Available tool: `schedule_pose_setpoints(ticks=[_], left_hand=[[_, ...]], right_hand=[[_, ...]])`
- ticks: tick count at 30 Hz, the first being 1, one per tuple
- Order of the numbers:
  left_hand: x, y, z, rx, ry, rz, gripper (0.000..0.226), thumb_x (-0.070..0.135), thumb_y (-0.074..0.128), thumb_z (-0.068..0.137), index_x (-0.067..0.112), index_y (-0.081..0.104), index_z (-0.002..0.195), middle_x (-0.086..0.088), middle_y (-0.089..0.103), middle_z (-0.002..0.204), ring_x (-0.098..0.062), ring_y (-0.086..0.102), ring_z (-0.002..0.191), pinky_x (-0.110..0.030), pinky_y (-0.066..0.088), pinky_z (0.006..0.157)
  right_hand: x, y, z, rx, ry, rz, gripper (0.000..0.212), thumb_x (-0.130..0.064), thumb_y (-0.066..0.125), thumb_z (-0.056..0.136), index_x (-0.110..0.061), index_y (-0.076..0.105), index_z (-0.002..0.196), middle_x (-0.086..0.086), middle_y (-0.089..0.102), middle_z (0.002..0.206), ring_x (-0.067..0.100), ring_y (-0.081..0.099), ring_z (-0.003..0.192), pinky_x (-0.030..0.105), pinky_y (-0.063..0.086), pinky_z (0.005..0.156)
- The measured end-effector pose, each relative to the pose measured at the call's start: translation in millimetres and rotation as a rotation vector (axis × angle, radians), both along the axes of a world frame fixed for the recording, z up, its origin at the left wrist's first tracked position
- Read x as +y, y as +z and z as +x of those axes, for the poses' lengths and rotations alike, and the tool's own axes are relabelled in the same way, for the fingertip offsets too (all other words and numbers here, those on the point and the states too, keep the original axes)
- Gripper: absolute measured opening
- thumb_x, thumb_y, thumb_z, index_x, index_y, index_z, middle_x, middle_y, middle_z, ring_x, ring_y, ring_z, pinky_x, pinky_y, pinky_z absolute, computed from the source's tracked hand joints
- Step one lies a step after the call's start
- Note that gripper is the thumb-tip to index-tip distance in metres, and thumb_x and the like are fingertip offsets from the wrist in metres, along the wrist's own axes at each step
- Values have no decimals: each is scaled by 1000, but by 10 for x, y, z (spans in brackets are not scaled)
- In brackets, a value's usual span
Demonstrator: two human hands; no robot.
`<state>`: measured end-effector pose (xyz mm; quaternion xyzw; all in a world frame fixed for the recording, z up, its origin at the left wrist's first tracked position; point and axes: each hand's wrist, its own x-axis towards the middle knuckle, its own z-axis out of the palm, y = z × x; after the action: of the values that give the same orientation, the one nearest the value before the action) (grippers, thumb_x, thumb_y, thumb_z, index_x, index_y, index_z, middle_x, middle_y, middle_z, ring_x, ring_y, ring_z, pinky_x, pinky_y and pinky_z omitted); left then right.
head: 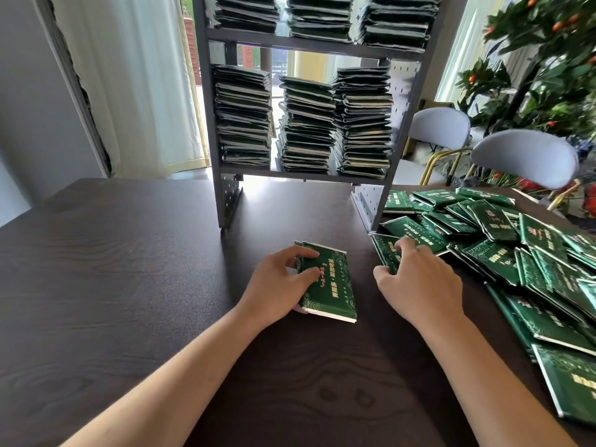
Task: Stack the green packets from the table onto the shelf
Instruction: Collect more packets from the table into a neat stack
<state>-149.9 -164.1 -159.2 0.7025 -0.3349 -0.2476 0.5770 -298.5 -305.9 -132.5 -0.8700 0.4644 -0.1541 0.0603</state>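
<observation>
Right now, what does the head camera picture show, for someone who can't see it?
A person's left hand holds a small stack of green packets on a dark table, while the right hand grips one packet from a loose pile. Behind stands a shelf full of stacked packets.

packets [329, 282]: dark green, gold swirl border, gold and red lettering, white edges. surface [129, 269]: dark brown woodgrain. shelf [206, 108]: grey, perforated side panels. chairs [525, 156]: pale grey, gold legs.

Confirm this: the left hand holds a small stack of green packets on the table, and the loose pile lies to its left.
Wrong side. In the head view the left hand holds the small stack of green packets on the table, but the loose pile lies to its right.
</observation>
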Motion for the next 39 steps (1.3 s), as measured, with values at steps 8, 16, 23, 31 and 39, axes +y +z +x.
schedule_pose_setpoints(ticks=[8, 16, 23, 31, 39], left_hand=[[-8, -6, 9, -15, 3, 5, 21, 15, 67, 95, 26, 71, 113, 1, 69, 103, -9, 75, 75, -27, 60, 55], [-19, 44, -23, 69, 36, -23, 30, 44, 59, 99, 19, 75, 104, -4, 76, 94, -17, 76, 78, -33, 61, 54], [-65, -36, 34, -55, 75, -6, 11, 34, 75, 87, 28, 77, 96, -3, 78, 82, -24, 76, 81, -49, 60, 84], [-44, -96, 91, -34, 25, -12, 8, 27, 76, 90, 30, 74, 97, -3, 78, 90, -25, 76, 86, -51, 59, 91], [-43, -107, 93, -21, 11, -30, 5, 22, 75, 91, 23, 73, 96, 0, 78, 93, -17, 76, 87, -41, 59, 92]], right_hand=[[63, -12, 22, -279, 192, -155, 42, -17, 44, 101, -18, 43, 143, 5, 72, 90, 31, 68, 85, 38, 39, 72], [233, -150, 94, -560, 583, -123, 31, -20, 62, 95, -29, 60, 125, -12, 73, 88, -1, 53, 48, 20, 42, 56], [344, -135, 132, -708, 678, 459, 14, -38, 65, 93, -43, 68, 106, -13, 76, 86, 5, 70, 75, 24, 55, 74], [-211, -169, 38, -375, 138, 102, 9, -27, 57, 95, -31, 66, 95, -10, 66, 90, 21, 62, 98, 31, 42, 76], [-439, -271, 13, 47, 13, 232, 59, -41, 43, 101, -24, 28, 156, 2, 14, 168, 30, 3, 155, 55, 9, 123]])
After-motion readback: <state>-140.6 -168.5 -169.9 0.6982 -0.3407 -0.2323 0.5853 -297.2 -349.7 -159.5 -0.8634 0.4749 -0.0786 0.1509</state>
